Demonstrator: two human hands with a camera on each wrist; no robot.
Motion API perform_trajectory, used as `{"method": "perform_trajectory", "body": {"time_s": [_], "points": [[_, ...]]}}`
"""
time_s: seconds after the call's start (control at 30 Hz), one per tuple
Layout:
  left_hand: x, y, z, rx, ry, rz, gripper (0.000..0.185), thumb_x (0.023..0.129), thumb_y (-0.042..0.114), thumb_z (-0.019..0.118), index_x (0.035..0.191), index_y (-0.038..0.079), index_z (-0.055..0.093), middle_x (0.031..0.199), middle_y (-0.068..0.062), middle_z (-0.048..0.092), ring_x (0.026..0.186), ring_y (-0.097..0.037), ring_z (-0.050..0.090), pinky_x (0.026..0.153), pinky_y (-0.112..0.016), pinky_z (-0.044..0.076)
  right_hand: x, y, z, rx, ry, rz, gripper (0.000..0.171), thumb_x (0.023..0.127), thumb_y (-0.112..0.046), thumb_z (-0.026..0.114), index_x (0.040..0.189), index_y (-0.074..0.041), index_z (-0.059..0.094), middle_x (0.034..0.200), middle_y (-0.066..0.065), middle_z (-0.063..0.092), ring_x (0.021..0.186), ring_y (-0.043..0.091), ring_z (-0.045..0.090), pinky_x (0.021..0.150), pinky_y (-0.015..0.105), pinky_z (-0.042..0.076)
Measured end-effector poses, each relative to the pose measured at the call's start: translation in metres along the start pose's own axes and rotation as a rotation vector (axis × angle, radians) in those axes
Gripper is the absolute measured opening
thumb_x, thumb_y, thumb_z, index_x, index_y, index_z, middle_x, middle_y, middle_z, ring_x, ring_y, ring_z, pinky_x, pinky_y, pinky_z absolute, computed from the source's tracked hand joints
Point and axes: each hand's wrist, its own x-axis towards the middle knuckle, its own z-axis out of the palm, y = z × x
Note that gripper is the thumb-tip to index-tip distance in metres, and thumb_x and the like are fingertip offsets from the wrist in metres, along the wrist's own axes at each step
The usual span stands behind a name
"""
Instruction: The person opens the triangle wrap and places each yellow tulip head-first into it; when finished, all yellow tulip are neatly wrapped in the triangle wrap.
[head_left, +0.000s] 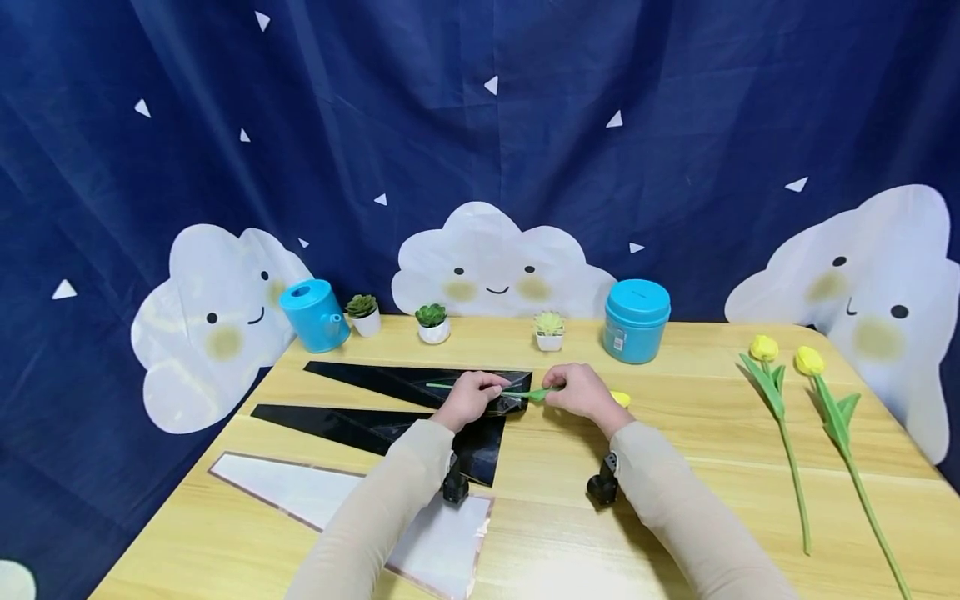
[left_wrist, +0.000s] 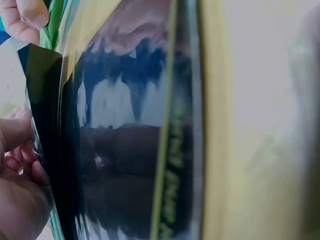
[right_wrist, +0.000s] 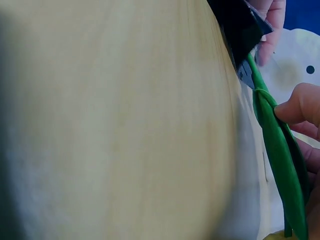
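My left hand (head_left: 474, 398) pinches the edge of a long black plastic flower sleeve (head_left: 522, 385) near its wide end; the same sleeve (left_wrist: 120, 130) fills the middle of the left wrist view. In my right hand (head_left: 581, 388) is a yellow artificial tulip, held at its green leaves (right_wrist: 280, 145). Its yellow bloom (head_left: 621, 399) sticks out to the right of that hand. The green stem (head_left: 442, 386) runs left along the sleeve, past the wide mouth; whether all of it lies inside, I cannot tell.
Nearer me lie a second black sleeve (head_left: 480, 442) and a white one (head_left: 442, 542). Two yellow tulips (head_left: 783, 433) lie at right. Along the back stand a blue watering can (head_left: 315, 317), several small potted plants (head_left: 432, 323) and a blue lidded canister (head_left: 636, 321).
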Motion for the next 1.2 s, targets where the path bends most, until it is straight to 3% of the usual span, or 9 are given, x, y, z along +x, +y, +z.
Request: {"method": "perform_trajectory", "body": {"time_s": [0.33,0.67,0.93,1.2], "points": [[0.004,0.001,0.007,-0.036,-0.021,-0.017,0.021,0.093,0.007,0.053,0.107,0.009,0.069,0.115,-0.009,0.062,0.106,-0.024,0.056,0.087,-0.038,0.046,0.002,-0.003,0.000,0.008,0.010,0.001,0.012,0.074,-0.010,0.067,0.085,-0.009,0.068,0.077,0.000,0.065,0.067,0.014,0.053,0.065,0.030,0.043],[0.001,0.001,0.015,-0.062,-0.057,-0.047,0.020,0.092,0.007,0.054,0.104,0.009,0.070,0.112,-0.008,0.063,0.097,-0.019,0.057,0.081,-0.033,0.047,0.000,-0.003,0.006,-0.027,-0.011,0.015,0.011,0.075,-0.010,0.067,0.086,-0.008,0.067,0.083,0.002,0.067,0.075,0.016,0.057,0.073,0.035,0.046],[0.002,-0.001,0.018,-0.102,-0.058,-0.037,0.019,0.092,0.006,0.055,0.103,0.007,0.070,0.108,-0.008,0.064,0.092,-0.017,0.058,0.079,-0.030,0.047,-0.005,0.008,-0.007,-0.045,-0.056,-0.091,0.011,0.080,-0.006,0.067,0.090,-0.008,0.071,0.084,0.002,0.070,0.080,0.016,0.060,0.074,0.036,0.047],[0.003,-0.001,0.014,-0.099,-0.067,-0.067,0.020,0.092,0.007,0.054,0.105,0.010,0.070,0.115,-0.008,0.062,0.101,-0.020,0.057,0.084,-0.034,0.046,-0.011,0.021,-0.024,-0.040,-0.057,-0.095,0.012,0.082,-0.001,0.064,0.088,-0.006,0.073,0.090,0.007,0.070,0.090,0.025,0.063,0.083,0.044,0.048]]}}
